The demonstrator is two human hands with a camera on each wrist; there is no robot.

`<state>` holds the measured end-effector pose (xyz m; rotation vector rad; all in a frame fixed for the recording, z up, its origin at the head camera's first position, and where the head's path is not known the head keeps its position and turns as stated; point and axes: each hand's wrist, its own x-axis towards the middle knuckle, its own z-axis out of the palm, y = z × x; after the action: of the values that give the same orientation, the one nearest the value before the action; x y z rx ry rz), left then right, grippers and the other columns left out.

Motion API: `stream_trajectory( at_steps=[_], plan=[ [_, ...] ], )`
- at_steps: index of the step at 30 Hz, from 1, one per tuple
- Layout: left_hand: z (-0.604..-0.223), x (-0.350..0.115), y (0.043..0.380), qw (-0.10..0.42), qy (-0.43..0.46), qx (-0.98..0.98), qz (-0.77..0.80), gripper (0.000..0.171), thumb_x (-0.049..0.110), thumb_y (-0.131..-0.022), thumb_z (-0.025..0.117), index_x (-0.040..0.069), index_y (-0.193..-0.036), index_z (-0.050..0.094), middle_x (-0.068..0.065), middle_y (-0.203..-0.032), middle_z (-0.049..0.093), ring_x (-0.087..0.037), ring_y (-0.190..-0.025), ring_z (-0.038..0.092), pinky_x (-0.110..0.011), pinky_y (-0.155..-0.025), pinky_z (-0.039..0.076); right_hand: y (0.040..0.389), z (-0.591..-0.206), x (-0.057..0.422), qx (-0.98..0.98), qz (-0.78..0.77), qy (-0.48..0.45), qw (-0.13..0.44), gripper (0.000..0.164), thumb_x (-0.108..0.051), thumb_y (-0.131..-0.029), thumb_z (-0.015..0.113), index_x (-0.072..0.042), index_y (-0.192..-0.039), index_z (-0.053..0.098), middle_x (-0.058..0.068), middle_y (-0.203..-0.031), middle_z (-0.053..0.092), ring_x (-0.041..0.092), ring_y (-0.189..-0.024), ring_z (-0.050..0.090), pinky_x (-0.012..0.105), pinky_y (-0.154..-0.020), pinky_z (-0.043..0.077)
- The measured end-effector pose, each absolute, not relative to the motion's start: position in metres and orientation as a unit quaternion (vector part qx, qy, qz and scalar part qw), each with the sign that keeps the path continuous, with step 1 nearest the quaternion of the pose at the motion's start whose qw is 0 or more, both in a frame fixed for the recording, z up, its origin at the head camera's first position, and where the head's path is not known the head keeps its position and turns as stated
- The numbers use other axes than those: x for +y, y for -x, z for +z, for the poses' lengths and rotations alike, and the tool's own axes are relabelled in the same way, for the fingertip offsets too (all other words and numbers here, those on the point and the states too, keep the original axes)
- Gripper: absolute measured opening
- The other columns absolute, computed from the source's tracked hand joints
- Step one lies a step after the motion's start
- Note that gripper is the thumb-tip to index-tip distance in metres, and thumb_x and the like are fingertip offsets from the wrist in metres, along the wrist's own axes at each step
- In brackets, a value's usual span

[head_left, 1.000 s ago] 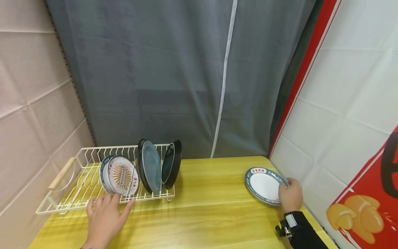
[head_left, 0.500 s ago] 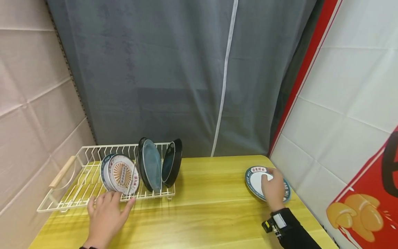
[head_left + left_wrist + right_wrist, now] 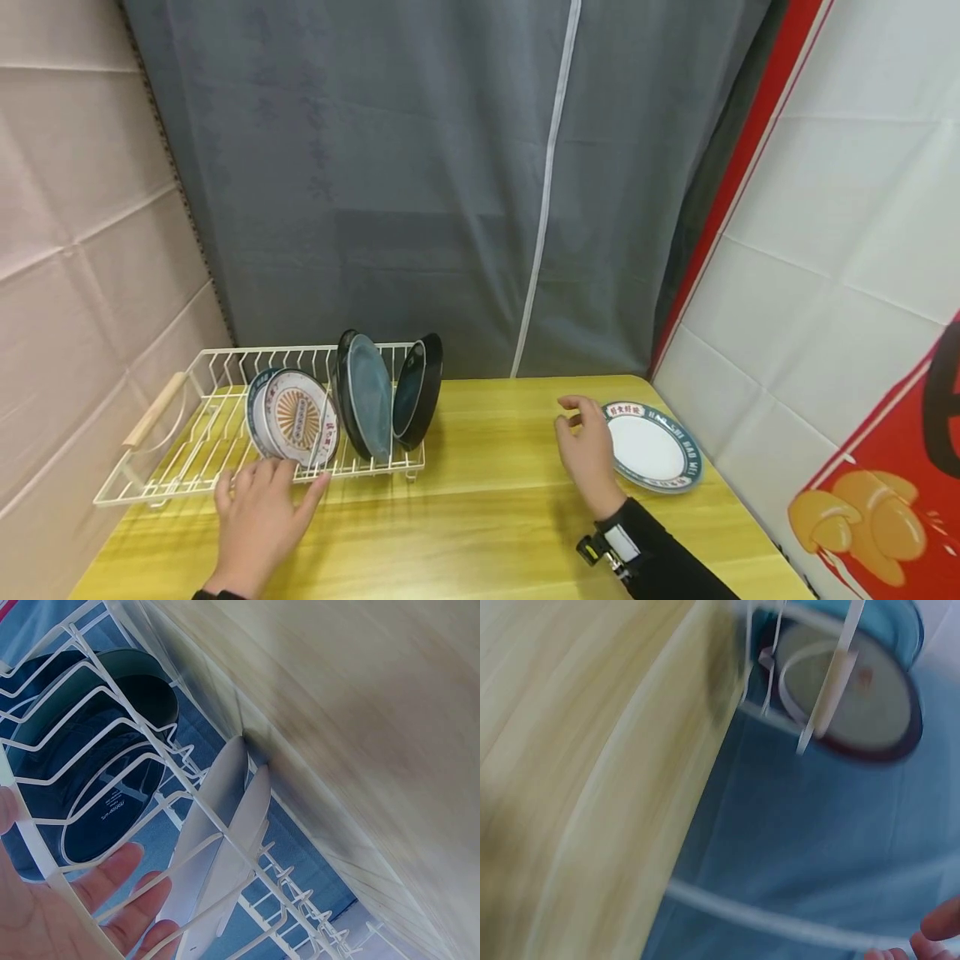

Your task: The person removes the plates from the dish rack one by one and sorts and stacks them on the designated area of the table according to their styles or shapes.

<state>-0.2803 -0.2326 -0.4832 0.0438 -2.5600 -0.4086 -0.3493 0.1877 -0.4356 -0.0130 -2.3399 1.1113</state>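
My left hand rests on the front rim of a white wire dish rack, with its fingers laid over the rim. The left wrist view shows its fingers behind the wires. Inside the rack stand patterned plates, a blue-grey plate against a black dish, and a dark bowl. A white plate with a teal lettered rim lies flat at the right. Left of that plate, my right hand hangs above the table, fingers loosely bent, holding nothing.
The yellow wood-grain table ends at a grey curtain behind. White panels flank both sides, the right one with red print. A wooden handle sits on the rack's left end.
My right hand has moved left, from the right edge of the teal-rimmed plate, across it, to its left side. The plate stays on the table. My left hand remains at the rack.
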Motion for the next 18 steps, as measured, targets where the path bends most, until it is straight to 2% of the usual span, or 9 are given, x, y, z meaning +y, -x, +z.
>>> stream_trajectory(
  at_steps=[6,10,18],
  plan=[
    [-0.484,-0.233,0.280,0.273,-0.017,-0.950,-0.149,0.067,0.061,-0.092,0.052,0.001,-0.120,0.060,-0.028,-0.124,0.057,-0.046,-0.118,0.042,-0.066,-0.112,0.008,0.343,-0.437,0.135,-0.871,0.419,-0.078,0.245,0.020,-0.008,-0.091,0.058,-0.014,-0.109,0.065,0.002,-0.110,0.061,0.015,-0.087,0.057,0.022,-0.068,0.048],
    [-0.483,-0.233,0.280,0.271,-0.018,-0.951,-0.148,0.068,0.061,-0.092,0.051,0.001,-0.121,0.060,-0.028,-0.124,0.057,-0.047,-0.118,0.042,-0.066,-0.112,0.008,0.338,-0.443,0.103,-0.874,0.399,-0.144,0.237,0.017,-0.010,-0.093,0.059,-0.017,-0.107,0.065,0.000,-0.110,0.062,0.016,-0.092,0.057,0.027,-0.074,0.052],
    [-0.482,-0.231,0.280,0.271,-0.019,-0.951,-0.149,0.067,0.061,-0.091,0.052,0.002,-0.121,0.060,-0.027,-0.124,0.057,-0.047,-0.119,0.043,-0.066,-0.112,0.009,0.333,-0.457,0.059,-0.876,0.329,-0.244,0.255,0.013,-0.014,-0.092,0.062,-0.017,-0.103,0.066,-0.003,-0.107,0.064,0.014,-0.101,0.057,0.033,-0.087,0.051]
  ],
)
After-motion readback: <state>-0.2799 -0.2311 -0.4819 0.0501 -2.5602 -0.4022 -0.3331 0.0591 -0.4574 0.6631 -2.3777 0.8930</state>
